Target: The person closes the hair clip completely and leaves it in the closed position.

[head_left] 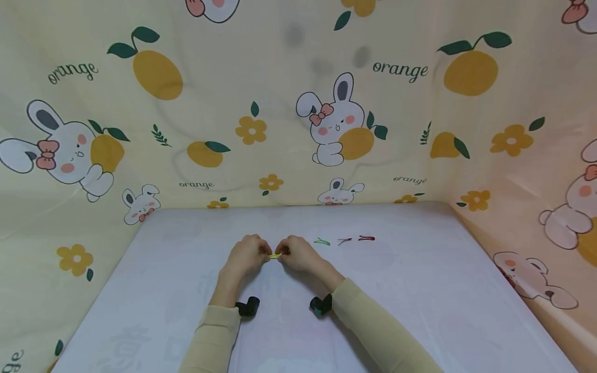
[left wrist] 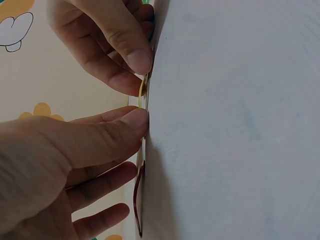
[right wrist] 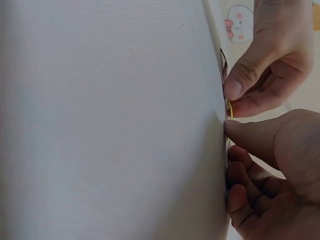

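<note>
White table (head_left: 443,290) — three clips (head_left: 345,240) lie rightward — left hand (head_left: 249,254) and right hand (head_left: 300,254) pinch a yellow clip (head_left: 274,256), hiding its ends.

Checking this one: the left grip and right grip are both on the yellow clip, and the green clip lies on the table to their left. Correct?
Not quite: the green clip lies to their right, as the head view shows. It is on the table, and the left grip and right grip are both on the yellow clip.
</note>
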`<action>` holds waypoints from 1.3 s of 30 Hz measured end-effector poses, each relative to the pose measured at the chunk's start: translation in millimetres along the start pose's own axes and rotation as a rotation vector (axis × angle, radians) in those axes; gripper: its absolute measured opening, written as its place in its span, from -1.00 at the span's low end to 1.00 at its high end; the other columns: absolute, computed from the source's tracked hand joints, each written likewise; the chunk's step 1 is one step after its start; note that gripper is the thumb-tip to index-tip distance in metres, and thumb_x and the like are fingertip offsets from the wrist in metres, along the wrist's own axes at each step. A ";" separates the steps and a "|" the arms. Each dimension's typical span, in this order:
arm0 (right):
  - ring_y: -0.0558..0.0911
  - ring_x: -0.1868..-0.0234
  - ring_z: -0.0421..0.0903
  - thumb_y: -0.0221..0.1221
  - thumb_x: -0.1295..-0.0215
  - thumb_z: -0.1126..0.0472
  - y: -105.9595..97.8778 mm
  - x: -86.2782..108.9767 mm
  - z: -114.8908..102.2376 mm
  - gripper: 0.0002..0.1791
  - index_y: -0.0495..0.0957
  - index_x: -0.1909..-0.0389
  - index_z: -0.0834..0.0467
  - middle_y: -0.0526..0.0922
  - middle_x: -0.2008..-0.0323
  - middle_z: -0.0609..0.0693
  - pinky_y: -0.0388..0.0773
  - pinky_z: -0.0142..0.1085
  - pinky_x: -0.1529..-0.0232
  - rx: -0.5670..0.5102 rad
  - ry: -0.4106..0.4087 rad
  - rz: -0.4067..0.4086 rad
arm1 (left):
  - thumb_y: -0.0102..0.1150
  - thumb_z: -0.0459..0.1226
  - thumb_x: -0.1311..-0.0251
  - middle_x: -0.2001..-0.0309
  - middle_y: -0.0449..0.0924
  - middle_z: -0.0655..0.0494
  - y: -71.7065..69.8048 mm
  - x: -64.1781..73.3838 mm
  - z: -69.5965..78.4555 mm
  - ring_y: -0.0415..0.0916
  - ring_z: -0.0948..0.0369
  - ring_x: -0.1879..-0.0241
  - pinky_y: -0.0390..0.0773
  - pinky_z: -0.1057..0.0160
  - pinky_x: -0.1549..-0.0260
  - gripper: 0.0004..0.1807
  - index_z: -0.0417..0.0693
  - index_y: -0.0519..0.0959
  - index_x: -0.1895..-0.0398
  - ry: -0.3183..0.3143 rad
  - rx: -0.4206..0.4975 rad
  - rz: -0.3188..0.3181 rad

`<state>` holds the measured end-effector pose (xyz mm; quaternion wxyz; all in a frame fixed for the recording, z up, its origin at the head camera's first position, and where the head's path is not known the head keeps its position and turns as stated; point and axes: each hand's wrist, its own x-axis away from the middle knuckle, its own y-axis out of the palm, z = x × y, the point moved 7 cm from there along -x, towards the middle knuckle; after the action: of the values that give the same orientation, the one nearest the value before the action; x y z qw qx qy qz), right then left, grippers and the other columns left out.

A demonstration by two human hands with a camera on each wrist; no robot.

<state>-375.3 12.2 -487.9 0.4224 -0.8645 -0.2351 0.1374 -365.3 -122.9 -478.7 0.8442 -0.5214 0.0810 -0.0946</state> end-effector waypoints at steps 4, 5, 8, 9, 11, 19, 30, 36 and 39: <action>0.49 0.30 -0.14 0.34 -0.32 0.35 0.9 1.0 0.7 -0.88 0.74 0.15 0.19 0.58 0.34 -0.06 0.48 -0.26 0.22 -0.014 -0.002 0.005 | 0.51 -0.34 -0.15 0.26 0.63 0.13 1.0 0.6 0.0 0.55 0.06 0.11 0.56 -0.04 0.06 -0.92 0.03 0.79 0.34 -0.005 0.001 -0.006; 0.49 0.30 -0.15 0.34 -0.32 0.35 1.2 1.1 0.9 -0.88 0.74 0.15 0.19 0.57 0.34 -0.06 0.48 -0.26 0.22 -0.017 -0.002 0.006 | 0.51 -0.34 -0.15 0.26 0.63 0.13 1.1 1.0 -0.2 0.55 0.06 0.11 0.56 -0.03 0.06 -0.92 0.03 0.79 0.34 -0.007 0.003 -0.008; 0.49 0.30 -0.15 0.34 -0.31 0.35 1.6 2.2 1.1 -0.88 0.74 0.16 0.18 0.57 0.35 -0.06 0.48 -0.26 0.22 -0.024 -0.006 0.010 | 0.50 -0.35 -0.16 0.25 0.63 0.13 0.8 2.2 -0.7 0.55 0.06 0.11 0.57 -0.03 0.05 -0.92 0.01 0.79 0.34 -0.013 0.012 -0.011; 0.49 0.30 -0.15 0.34 -0.31 0.35 1.5 2.7 1.0 -0.88 0.74 0.16 0.18 0.57 0.35 -0.06 0.47 -0.26 0.23 -0.027 -0.010 0.012 | 0.50 -0.36 -0.16 0.26 0.63 0.12 0.6 2.6 -0.6 0.55 0.06 0.11 0.57 -0.03 0.05 -0.92 0.01 0.79 0.34 -0.014 0.016 -0.011; 0.50 0.30 -0.15 0.35 -0.30 0.35 0.9 3.9 0.4 -0.87 0.74 0.15 0.19 0.58 0.34 -0.04 0.48 -0.26 0.22 -0.033 -0.018 0.018 | 0.50 -0.36 -0.15 0.26 0.64 0.12 -0.1 3.4 -0.7 0.55 0.06 0.11 0.57 -0.04 0.05 -0.92 0.00 0.78 0.33 -0.014 0.020 -0.010; 0.56 0.26 -0.18 0.33 -0.34 0.31 -3.6 12.2 3.4 -0.82 0.72 0.07 0.19 0.61 0.28 -0.05 0.54 -0.30 0.19 -0.109 -0.027 0.053 | 0.52 -0.26 -0.16 0.22 0.66 0.08 -1.9 4.2 1.0 0.58 0.05 0.10 0.58 -0.04 0.06 -0.84 -0.04 0.77 0.21 -0.006 0.009 -0.002; 0.68 0.10 -0.09 0.29 -0.42 0.31 -29.5 31.4 8.1 -0.75 0.66 -0.07 0.20 0.70 0.05 0.02 0.65 -0.23 0.07 -0.283 -0.044 0.292 | 0.37 -0.21 -0.35 0.05 0.73 0.01 -8.9 1.8 9.5 0.64 -0.01 -0.02 0.59 -0.09 -0.03 -0.73 -0.13 0.71 -0.02 -0.028 0.083 0.067; 0.72 0.07 -0.04 0.32 -0.38 0.35 -43.7 38.5 18.6 -0.70 0.65 -0.10 0.18 0.74 0.02 0.04 0.67 -0.22 0.08 -0.321 -0.030 0.429 | 0.35 -0.23 -0.35 0.09 0.73 0.02 -7.1 -5.5 19.7 0.66 0.03 0.04 0.61 -0.05 0.04 -0.76 -0.13 0.71 -0.01 0.010 0.120 0.116; 0.72 0.09 -0.01 0.32 -0.38 0.35 -47.8 40.7 23.6 -0.69 0.64 -0.12 0.20 0.74 0.02 0.07 0.66 -0.21 0.11 -0.324 -0.034 0.463 | 0.35 -0.26 -0.33 0.18 0.70 0.05 -3.2 -9.9 23.6 0.63 0.09 0.16 0.61 0.00 0.14 -0.77 -0.14 0.71 0.01 0.028 0.139 0.118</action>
<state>-364.9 74.6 -465.8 0.2319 -0.9491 -0.0574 0.2052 -369.5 -101.4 -465.1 0.8811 -0.4546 0.1167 -0.0576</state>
